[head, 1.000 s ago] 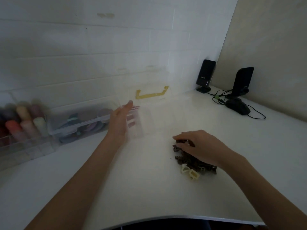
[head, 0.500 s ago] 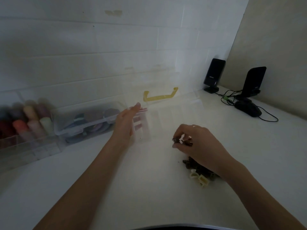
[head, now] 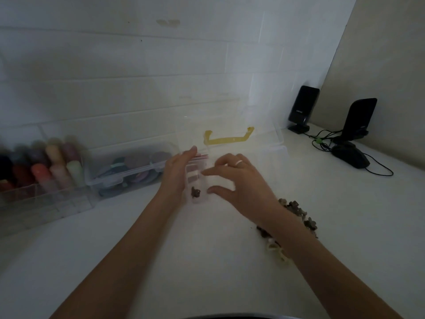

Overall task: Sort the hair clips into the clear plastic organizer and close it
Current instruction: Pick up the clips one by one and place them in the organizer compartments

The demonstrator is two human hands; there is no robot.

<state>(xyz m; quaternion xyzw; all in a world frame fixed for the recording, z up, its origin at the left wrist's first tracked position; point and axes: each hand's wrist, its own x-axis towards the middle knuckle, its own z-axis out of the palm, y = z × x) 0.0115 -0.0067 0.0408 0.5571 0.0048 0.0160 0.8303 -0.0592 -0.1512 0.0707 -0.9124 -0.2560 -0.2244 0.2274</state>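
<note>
pile of hair clips (head: 299,212) part-hidden by right forearm | left-edge spools (head: 41,166) blurred

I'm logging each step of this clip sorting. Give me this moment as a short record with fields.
organizer: clear plastic organizer with yellow handle, lid open, on the white table
left hand: left hand flat against the organizer's left side, holding nothing
right hand: right hand open over the compartments, fingers spread, ring on one finger
sorted: one dark clip in the near left compartment
unsorted: clip pile of dark and pale clips beside the right forearm
left of organizer: bin of colourful items
far right: two speakers
</note>
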